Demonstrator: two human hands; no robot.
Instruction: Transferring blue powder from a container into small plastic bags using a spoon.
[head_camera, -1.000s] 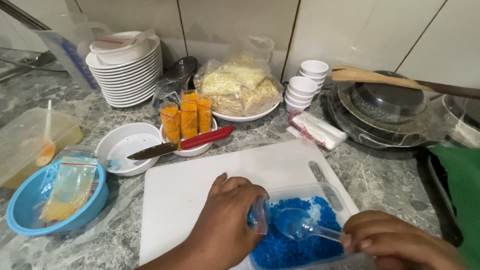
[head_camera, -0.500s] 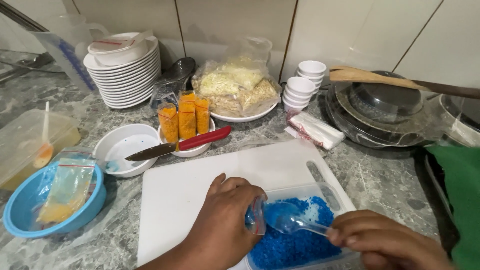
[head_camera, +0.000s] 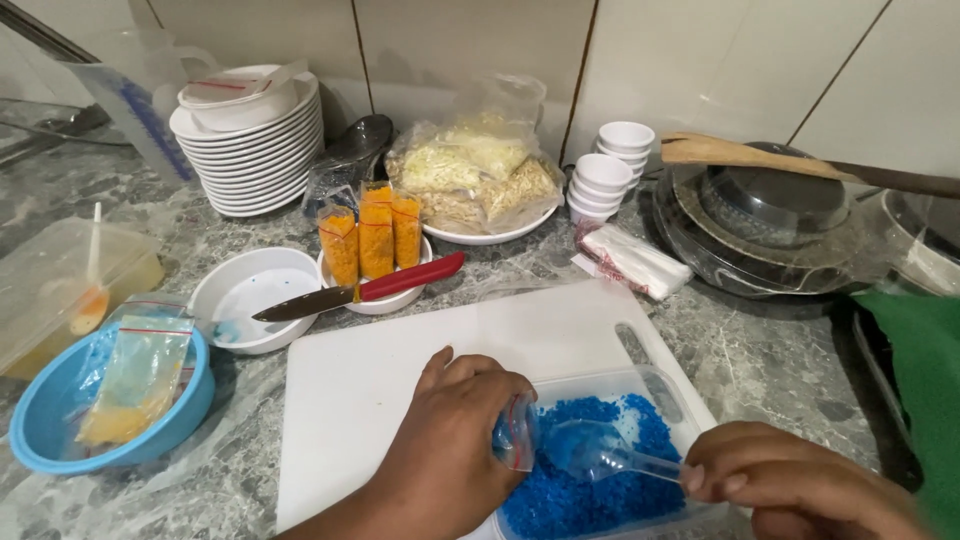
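Left hand (head_camera: 452, 440) is pinching a small clear zip bag (head_camera: 516, 432) at the left rim of the clear container (head_camera: 655, 385) of blue granules (head_camera: 590, 490); right hand (head_camera: 800, 485) is pinching a clear plastic spoon (head_camera: 600, 455), its handle running rightward, bowl lying just right of the bag mouth.

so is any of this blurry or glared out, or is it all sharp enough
Head view: mostly sharp and evenly lit; soft glare on the white cutting board and wall tiles; right hand slightly soft at the frame's bottom edge; left hand and blue grains read clearly.
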